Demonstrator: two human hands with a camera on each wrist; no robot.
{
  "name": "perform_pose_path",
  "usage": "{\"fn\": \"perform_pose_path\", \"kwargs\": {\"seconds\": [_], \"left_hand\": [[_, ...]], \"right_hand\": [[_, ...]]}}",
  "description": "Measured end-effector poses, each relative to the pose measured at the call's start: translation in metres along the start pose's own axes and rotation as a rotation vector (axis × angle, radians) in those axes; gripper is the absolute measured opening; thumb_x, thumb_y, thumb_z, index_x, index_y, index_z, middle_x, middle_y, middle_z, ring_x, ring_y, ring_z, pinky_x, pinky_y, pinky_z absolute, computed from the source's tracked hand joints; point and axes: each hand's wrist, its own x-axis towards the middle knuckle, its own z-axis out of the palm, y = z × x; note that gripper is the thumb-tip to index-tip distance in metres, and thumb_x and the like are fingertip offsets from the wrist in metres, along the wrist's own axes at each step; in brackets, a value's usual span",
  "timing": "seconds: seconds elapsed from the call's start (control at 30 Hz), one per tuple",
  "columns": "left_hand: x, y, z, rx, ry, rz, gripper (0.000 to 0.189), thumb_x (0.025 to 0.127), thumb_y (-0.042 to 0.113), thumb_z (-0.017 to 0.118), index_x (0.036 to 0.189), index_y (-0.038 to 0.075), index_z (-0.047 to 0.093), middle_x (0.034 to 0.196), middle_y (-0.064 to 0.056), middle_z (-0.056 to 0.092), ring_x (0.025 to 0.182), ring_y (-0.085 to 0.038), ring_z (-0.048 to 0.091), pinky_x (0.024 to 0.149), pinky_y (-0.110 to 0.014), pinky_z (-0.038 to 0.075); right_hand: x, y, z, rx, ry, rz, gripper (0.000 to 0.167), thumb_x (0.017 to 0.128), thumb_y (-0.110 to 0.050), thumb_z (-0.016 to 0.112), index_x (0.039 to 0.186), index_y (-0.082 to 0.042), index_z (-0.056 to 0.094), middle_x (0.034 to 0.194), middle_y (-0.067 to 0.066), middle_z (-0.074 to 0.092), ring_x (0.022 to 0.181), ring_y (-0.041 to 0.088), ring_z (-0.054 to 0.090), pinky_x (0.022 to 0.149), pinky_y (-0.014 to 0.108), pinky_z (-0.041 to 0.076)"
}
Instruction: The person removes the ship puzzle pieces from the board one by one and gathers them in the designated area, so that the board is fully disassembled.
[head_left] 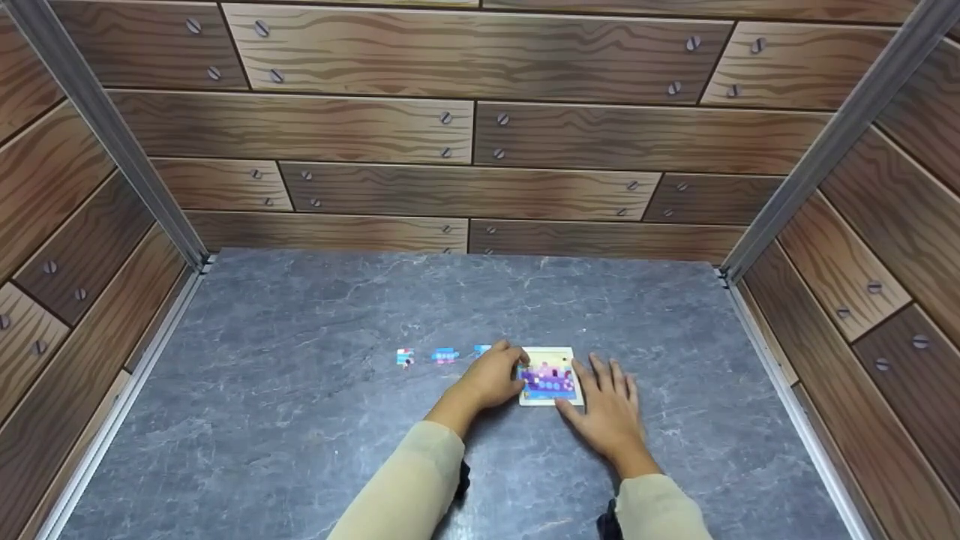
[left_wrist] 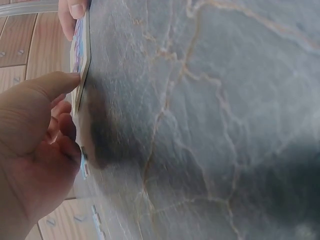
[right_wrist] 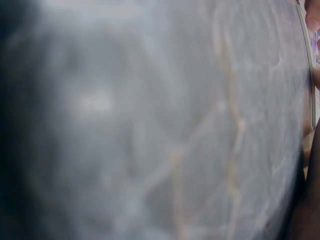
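Observation:
A small jigsaw puzzle in a pale tray (head_left: 547, 351) lies flat on the table, with a pink, purple and blue picture in it. My left hand (head_left: 491, 376) grips at the tray's left side, thumb and index bent towards each other. In the left wrist view the thumb (left_wrist: 62, 82) reaches the tray's edge (left_wrist: 85, 55) and the other fingers curl beneath it; the index tip is hidden. With fingers spread, my right hand (head_left: 609, 409) rests along the right side, its thumb touching the lower right corner. Only a few fingertips (right_wrist: 313, 22) show at the right wrist view's edge.
Left of the tray, loose jigsaw pieces lie in a row: one with red and white (head_left: 405, 357), a blue one (head_left: 445, 355), and another blue one (head_left: 482, 349) partly behind the left hand. Wood-patterned walls (head_left: 465, 127) enclose the grey marbled table (head_left: 300, 435) at back and sides.

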Motion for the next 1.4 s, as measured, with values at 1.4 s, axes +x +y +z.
{"fn": "perform_pose_path", "kwargs": {"seconds": [1.4], "left_hand": [[-0.083,-0.061,-0.044,-0.108,0.039,0.055,0.033,0.091,0.015,0.083,0.122,0.009,0.075,0.125,-0.011,0.075,0.125,-0.035,0.067,0.115,-0.054,0.051]], "right_hand": [[0.001,0.003,-0.001,0.024,-0.018,0.001,0.086,0.098,-0.068,0.062,0.167,-0.02,0.043,0.178,0.018,0.031,0.166,0.052,0.019,0.132,0.075,0.009]]}}
